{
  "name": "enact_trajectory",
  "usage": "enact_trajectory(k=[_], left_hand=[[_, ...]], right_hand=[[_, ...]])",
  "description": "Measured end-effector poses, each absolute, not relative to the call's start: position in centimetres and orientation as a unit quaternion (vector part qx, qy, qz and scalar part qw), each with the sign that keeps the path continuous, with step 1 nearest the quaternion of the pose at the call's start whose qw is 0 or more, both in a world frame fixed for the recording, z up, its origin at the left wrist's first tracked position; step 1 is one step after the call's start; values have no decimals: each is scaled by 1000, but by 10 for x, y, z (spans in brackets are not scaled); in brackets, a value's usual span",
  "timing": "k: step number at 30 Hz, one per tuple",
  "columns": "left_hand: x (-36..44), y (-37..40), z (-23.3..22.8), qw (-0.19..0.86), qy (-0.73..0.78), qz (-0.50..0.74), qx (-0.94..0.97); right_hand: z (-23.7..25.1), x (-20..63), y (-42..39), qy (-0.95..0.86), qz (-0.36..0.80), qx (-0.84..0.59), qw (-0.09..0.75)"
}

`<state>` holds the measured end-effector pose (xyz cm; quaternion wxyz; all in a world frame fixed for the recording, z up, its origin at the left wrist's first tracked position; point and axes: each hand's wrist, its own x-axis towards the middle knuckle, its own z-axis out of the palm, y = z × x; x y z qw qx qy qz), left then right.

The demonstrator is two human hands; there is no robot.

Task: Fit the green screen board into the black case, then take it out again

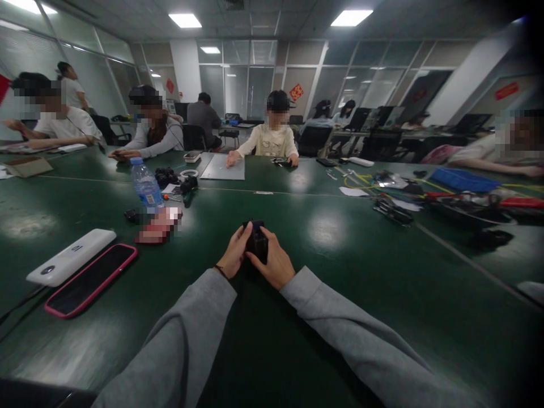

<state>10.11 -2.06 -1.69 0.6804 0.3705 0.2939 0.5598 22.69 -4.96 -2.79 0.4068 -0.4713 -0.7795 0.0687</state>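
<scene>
The left hand (pixel 233 253) and right hand (pixel 275 260) are gripping one small black object (pixel 257 241) between part-curled fingers above the green bench (pixel 361 272). At left, one white power bank (pixel 74 258) apparently marked "10" is lying beside one pink-edged phone (pixel 91 280), and one bottle (pixel 143 178) is showing a blue label (pixel 154 199) too small to read.

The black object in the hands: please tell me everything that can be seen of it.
The black object looks small and boxy, perhaps plastic; finer parts are too dark to tell. The left hand holds its left side, the right hand its right side, near the middle of the view. Whether it touches the green table is unclear.
</scene>
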Motion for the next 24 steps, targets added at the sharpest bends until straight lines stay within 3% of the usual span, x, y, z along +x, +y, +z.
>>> enact_trajectory(k=[15, 24], left_hand=[[99, -12, -23, 724, 288, 542, 316], [98, -12, -25, 729, 307, 520, 323]], right_hand=[[-26, 228, -51, -773, 67, -481, 409], [-24, 229, -51, -763, 61, -459, 451]])
